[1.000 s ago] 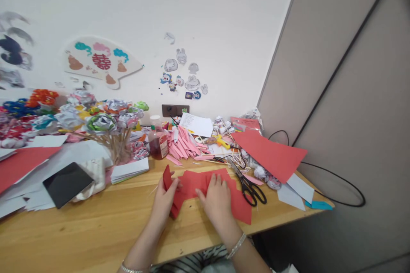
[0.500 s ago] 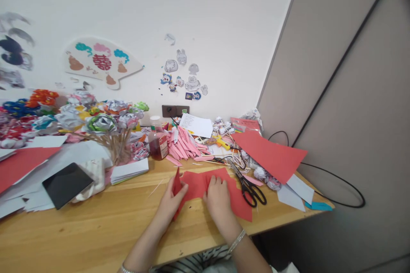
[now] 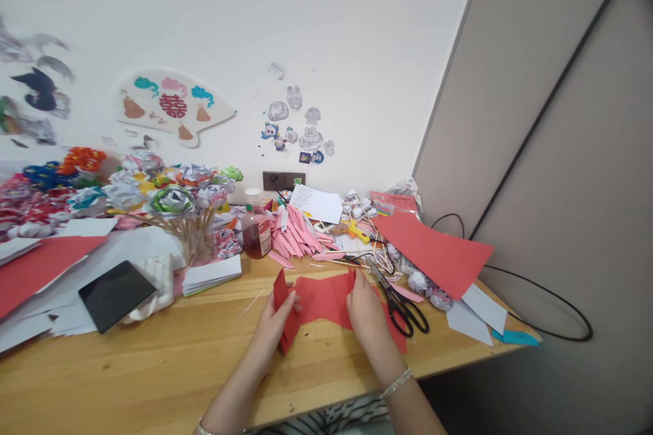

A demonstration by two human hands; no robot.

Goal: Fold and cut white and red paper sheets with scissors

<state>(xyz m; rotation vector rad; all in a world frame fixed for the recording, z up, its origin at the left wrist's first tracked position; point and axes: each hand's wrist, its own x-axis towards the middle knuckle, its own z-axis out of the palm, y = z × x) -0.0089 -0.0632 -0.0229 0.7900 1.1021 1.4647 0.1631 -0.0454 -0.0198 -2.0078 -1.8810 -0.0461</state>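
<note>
A red paper sheet point(image 3: 322, 299) lies on the wooden table point(image 3: 153, 367) in front of me. My left hand point(image 3: 278, 323) pinches its raised left flap, thumb on the front and fingers behind. My right hand point(image 3: 368, 309) grips the sheet's right part, where an edge stands up by the fingertips. Black scissors point(image 3: 400, 302) lie just right of my right hand.
A pile of pink paper strips point(image 3: 296, 234), a small bottle of red liquid point(image 3: 255, 228) and paper flowers on sticks point(image 3: 176, 200) stand behind the sheet. A dark tablet point(image 3: 117, 293) and paper stacks lie left. Another large red sheet point(image 3: 439, 251) overhangs the table's right end.
My right hand went from lying flat on the red sheet to gripping and lifting its right edge. My left hand kept its hold on the left flap. The view shifted slightly.
</note>
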